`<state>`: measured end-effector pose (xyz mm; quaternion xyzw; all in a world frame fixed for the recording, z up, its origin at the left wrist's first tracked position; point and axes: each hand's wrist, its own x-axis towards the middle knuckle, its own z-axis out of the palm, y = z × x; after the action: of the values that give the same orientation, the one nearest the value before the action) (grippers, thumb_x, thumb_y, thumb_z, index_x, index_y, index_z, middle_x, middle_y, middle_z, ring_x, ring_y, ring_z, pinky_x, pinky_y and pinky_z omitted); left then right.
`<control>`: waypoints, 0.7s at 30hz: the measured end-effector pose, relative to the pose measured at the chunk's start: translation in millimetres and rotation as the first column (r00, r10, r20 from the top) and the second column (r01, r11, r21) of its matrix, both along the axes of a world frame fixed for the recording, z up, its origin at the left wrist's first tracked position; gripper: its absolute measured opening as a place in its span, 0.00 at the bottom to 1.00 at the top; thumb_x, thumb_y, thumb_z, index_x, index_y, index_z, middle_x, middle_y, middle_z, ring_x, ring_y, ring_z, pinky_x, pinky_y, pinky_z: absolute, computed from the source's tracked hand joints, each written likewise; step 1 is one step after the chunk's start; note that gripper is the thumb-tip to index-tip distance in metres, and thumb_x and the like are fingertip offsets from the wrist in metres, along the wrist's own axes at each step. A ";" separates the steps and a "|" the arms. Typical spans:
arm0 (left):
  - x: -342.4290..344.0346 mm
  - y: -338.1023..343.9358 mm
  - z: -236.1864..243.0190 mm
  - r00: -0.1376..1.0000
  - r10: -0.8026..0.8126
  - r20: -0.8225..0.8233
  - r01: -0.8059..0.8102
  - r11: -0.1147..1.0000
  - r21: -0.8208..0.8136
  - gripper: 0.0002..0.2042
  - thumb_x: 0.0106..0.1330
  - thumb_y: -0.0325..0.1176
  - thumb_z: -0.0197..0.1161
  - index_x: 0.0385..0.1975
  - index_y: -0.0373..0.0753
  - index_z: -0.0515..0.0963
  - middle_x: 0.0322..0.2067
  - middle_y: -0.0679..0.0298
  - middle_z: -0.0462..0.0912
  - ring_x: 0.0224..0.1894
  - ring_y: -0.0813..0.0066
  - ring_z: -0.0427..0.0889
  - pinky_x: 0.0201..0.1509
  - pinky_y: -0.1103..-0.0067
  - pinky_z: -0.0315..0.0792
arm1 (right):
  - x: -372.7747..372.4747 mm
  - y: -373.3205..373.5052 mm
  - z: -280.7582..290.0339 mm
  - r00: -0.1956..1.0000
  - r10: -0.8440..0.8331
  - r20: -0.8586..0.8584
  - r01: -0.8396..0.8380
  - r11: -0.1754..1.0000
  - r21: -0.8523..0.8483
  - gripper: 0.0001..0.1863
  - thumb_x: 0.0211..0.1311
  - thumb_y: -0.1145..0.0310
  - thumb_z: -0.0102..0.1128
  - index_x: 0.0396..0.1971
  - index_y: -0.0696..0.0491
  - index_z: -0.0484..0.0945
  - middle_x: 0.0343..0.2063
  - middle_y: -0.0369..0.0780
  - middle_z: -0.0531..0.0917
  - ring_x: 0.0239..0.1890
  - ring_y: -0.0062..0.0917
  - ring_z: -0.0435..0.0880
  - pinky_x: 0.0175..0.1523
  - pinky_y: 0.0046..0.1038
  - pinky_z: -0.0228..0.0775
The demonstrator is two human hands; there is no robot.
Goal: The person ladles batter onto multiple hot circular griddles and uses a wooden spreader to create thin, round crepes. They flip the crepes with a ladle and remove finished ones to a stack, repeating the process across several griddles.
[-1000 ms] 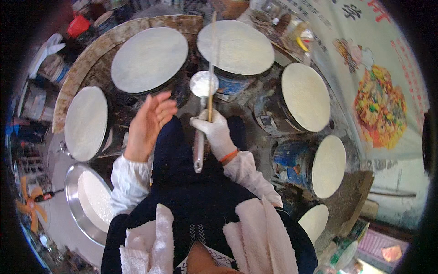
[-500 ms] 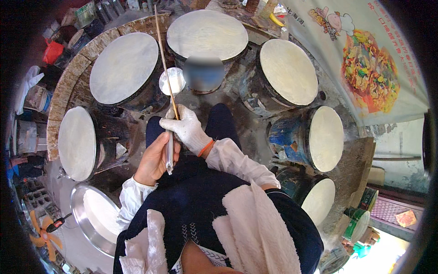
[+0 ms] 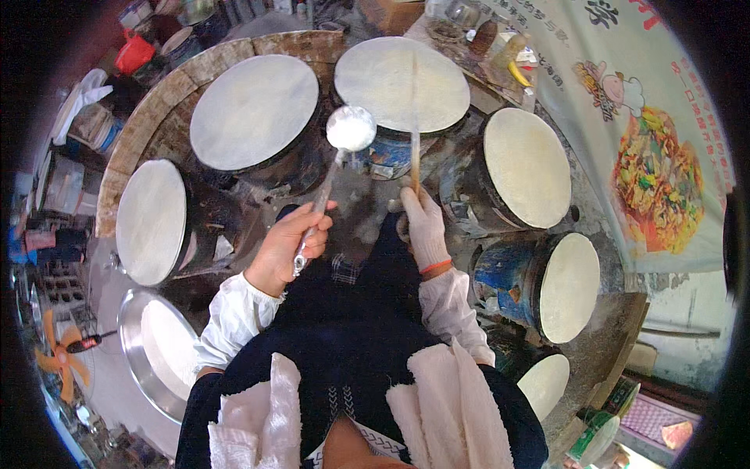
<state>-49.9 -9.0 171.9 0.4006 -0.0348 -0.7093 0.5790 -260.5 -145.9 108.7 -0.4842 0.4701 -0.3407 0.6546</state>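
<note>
My bare left hand [image 3: 283, 248] is closed around the handle of a metal ladle [image 3: 351, 130]. The ladle's round bowl points forward and looks coated in white. To its right, my white-gloved right hand [image 3: 426, 228] grips a long thin wooden stick [image 3: 416, 156], which stretches forward over the pale layer on the far round griddle [image 3: 379, 86]. A second griddle with a pale round sheet [image 3: 254, 113] lies at the far left, beyond the ladle. Both hands are apart, above my knees.
More drum-mounted griddles with pale sheets curve around me: a left one [image 3: 151, 223], a far-right one [image 3: 527, 168] and a right one [image 3: 569, 288]. A metal basin [image 3: 134, 375] of white batter stands near left. A small orange fan [image 3: 56, 356] sits beyond it.
My hands have moved apart: the right one went rightward with the stick, while the left keeps the ladle, now tilted to the right. The view has shifted, so the griddles appear further right.
</note>
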 end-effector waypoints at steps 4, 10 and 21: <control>6.5 -30.5 9.2 1.000 0.012 -0.009 -0.013 0.998 -0.066 0.19 0.75 0.28 0.52 0.64 0.33 0.66 0.26 0.70 0.69 0.16 0.90 0.59 0.14 0.90 0.56 | -31.7 -6.9 -7.1 0.986 -0.085 -0.142 0.088 0.996 0.012 0.24 0.74 0.61 0.52 0.66 0.50 0.68 0.25 0.32 0.80 0.16 0.12 0.70 0.18 0.17 0.60; -12.6 -58.3 2.4 0.996 -0.055 -0.065 0.051 0.997 -0.060 0.18 0.77 0.31 0.52 0.63 0.35 0.67 0.29 0.67 0.74 0.18 0.88 0.63 0.16 0.89 0.58 | -60.1 9.5 -2.5 0.999 -0.039 0.001 0.038 0.987 0.159 0.23 0.75 0.62 0.51 0.65 0.53 0.68 0.27 0.35 0.81 0.18 0.15 0.75 0.21 0.19 0.68; -65.6 -56.1 -6.2 0.953 -0.223 0.205 0.241 0.968 -0.067 0.21 0.75 0.39 0.58 0.63 0.36 0.68 0.48 0.52 0.83 0.16 0.93 0.62 0.16 0.92 0.59 | -54.4 34.8 65.8 0.820 0.426 0.383 -0.536 0.806 0.250 0.17 0.73 0.57 0.52 0.34 0.56 0.80 0.26 0.34 0.82 0.25 0.19 0.82 0.32 0.21 0.75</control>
<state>-115.5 -65.1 165.7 0.4346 -0.1708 -0.7272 0.5031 -314.9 -111.1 174.5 -0.4058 0.2742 -0.1443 0.8598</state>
